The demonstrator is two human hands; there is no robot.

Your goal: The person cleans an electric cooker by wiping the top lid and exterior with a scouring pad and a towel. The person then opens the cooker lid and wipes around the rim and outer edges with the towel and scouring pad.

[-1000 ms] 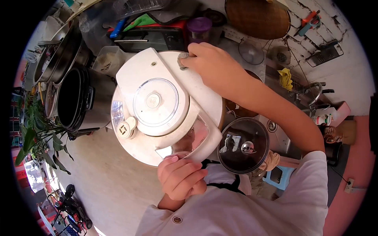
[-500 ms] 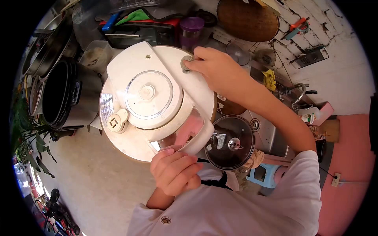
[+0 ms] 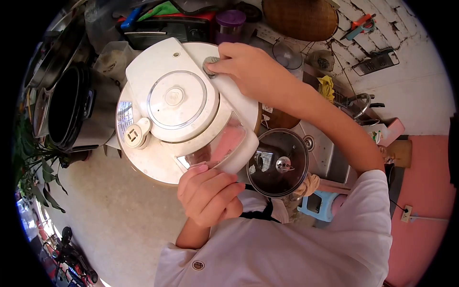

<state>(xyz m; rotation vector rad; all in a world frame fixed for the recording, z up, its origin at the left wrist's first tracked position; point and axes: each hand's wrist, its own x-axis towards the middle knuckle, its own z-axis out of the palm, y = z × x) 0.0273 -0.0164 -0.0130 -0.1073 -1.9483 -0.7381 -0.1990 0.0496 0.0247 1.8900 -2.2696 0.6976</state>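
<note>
A round white appliance lid [image 3: 239, 98] takes up the upper middle of the head view, with a raised panel, a round clear-rimmed cover [image 3: 162, 107], a small cream knob [image 3: 136, 136] and a shiny reflective strip. My left hand [image 3: 208, 196] is curled round the panel's lower edge, beside that strip. My right hand [image 3: 244, 64] reaches over from the right. It pinches a small grey scrubber [image 3: 210, 67] against the lid's surface, beside the raised panel's upper edge. The underside of the lid is hidden.
Right of the lid lies a dark glass pot lid [image 3: 277, 162], near a sink [image 3: 337, 162]. A large black-lined pot [image 3: 71, 107] stands at left. Behind are a red toaster oven [image 3: 167, 31] and a purple-lidded jar [image 3: 230, 28]. A blue stool [image 3: 319, 205] stands lower right.
My right hand and the scrubber have moved left across the lid, closer to the raised panel. My left hand keeps its hold. The view has shifted, so the surroundings sit further left.
</note>
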